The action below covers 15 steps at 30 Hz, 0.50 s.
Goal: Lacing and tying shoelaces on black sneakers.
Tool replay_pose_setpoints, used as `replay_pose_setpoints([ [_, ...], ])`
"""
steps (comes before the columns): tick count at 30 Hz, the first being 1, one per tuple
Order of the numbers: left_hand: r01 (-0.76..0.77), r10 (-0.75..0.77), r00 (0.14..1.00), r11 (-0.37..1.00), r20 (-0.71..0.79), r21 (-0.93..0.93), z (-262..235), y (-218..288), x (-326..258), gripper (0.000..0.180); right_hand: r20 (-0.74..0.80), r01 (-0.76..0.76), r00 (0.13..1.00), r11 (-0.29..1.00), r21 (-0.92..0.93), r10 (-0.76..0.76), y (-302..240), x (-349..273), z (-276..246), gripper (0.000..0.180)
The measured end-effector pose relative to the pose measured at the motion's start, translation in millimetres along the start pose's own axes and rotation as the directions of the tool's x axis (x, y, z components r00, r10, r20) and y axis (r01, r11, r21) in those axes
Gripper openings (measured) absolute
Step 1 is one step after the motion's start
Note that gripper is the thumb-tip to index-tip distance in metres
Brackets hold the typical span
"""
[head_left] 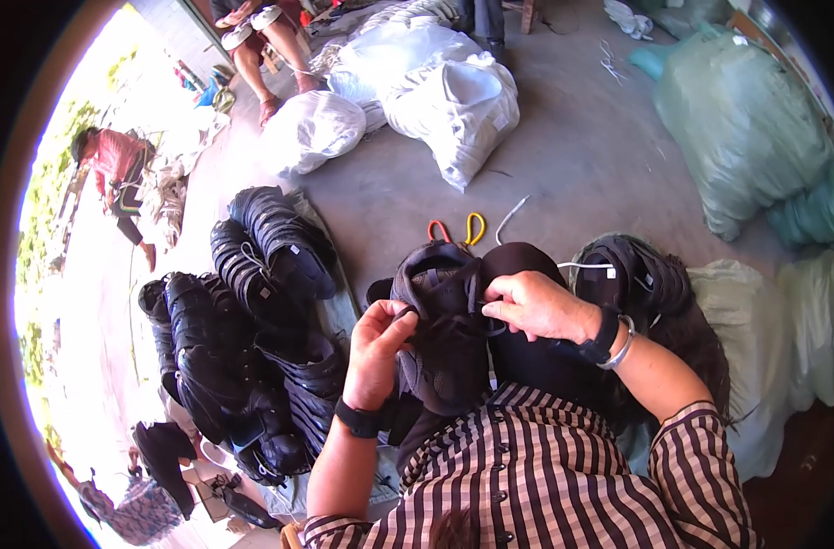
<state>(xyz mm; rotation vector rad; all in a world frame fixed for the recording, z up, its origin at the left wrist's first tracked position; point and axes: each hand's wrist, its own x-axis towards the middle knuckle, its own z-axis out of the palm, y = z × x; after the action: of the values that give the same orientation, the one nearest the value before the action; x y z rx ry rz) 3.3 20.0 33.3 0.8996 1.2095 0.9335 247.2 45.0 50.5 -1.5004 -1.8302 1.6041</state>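
A dark sports shoe (443,361) rests on my lap, its opening pointing away from me and its toe toward my shirt. My left hand (376,357) is closed at the shoe's left side, thumb and forefinger pinching what looks like a dark shoelace (405,313). On the other side of the opening, my right hand (543,306) is closed in a pinch; what lies between its fingertips is too small to make out. Under that hand is a rounded black thing (524,261). Beyond the shoe, one red loop handle (438,230) and one yellow loop handle (475,229) show.
Rows of black shoes (225,357) lie on a sheet at my left. More dark shoes (632,274) and a white cord (589,265) are at right. White sacks (454,110) lie ahead, green sacks (742,128) far right. One person sits ahead; another (115,165) bends outside.
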Motion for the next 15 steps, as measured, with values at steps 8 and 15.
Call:
replay_pose_setpoints([
  [8,0.034,-0.047,0.998,0.97,-0.048,-0.24,-85.3,-15.3,4.1,0.025,0.04,0.436,0.899,0.881,-0.184,-0.436,4.8,-1.9,23.4,0.044],
  [15,0.076,-0.088,0.992,0.988,0.09,0.134,-84.0,26.6,37.3,0.048,0.105,0.459,0.887,0.885,-0.084,-0.45,-20.8,-5.1,38.9,0.048],
])
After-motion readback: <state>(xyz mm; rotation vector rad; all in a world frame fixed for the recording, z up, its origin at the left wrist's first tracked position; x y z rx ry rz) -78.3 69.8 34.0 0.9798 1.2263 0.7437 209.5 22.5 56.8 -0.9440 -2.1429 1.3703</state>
